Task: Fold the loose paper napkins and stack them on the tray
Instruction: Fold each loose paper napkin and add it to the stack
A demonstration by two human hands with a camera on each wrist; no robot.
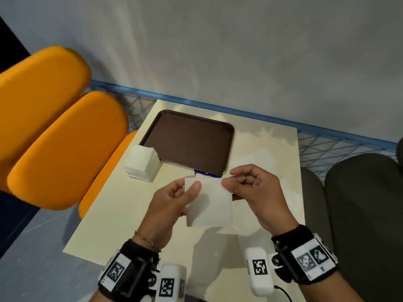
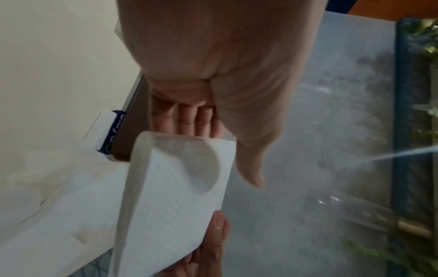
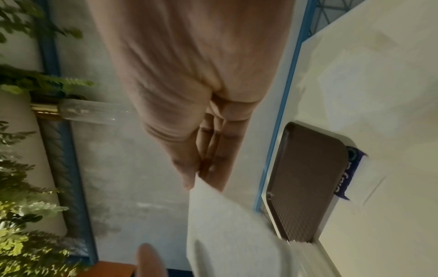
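Observation:
A single white paper napkin (image 1: pixel 210 203) hangs in the air above the cream table (image 1: pixel 122 214), held by both hands. My left hand (image 1: pixel 174 197) pinches its upper left corner with thumb over the paper. My right hand (image 1: pixel 250 188) pinches its upper right corner. In the left wrist view the napkin (image 2: pixel 175 202) curves away from the fingers; in the right wrist view the napkin (image 3: pixel 227 224) hangs below the pinching fingertips (image 3: pixel 189 178). A stack of white napkins (image 1: pixel 141 163) stands left of the bare brown tray (image 1: pixel 189 140).
A purple-and-white packet (image 1: pixel 207 173) peeks from under the tray's near edge. Orange cushioned seats (image 1: pixel 54 127) stand left of the table, dark grey seats (image 1: pixel 359 214) to the right. A grey wall with a blue frame runs behind the table.

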